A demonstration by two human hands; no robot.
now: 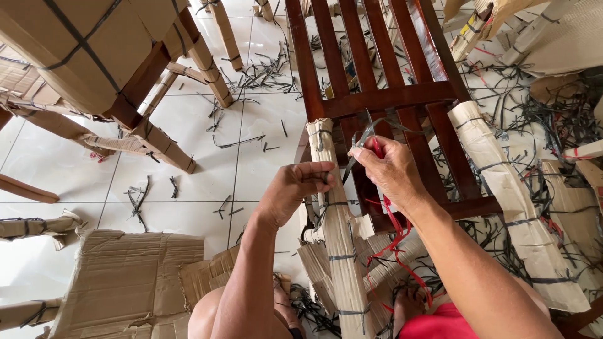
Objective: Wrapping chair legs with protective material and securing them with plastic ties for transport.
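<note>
Right hand (391, 172): fingers curled shut around a pair of scissors (360, 143) with red handles; blades point up and to the left, away from the wrist, tips slightly parted.

Left hand (295, 188): thumb and fingers pressed together, pinching a dark strap (326, 179) at the side of the cardboard-wrapped leg (336, 232). Fingertips point toward the right hand.

Key relation: the pinched strap lies between the two hands, just left of and below the scissor blades. The blades are near the strap; I cannot tell whether they touch it. The right hand is the nearer one to the cutting point; the left hand is at the strap itself.

Leg axis: the wrapped leg runs long from the grip down toward the person and up toward the wooden frame (389, 97). The strap crosses it roughly at right angles.

Beyond the grip, upward: dark red-brown wooden slats of the frame, lying flat on the floor, bare of wrapping.

Right of the grip: a second wrapped leg (502, 188), slanting down and rightward, with several dark bands around it.

Below the grip: loose red ribbon (392, 242) trailing from the scissors hand toward the person's lap.

Left of the grip: white tiled floor (188, 125) scattered with cut strap pieces; flattened cardboard (125, 282) nearer the person; another wrapped chair (94, 50) well apart, up left.
</note>
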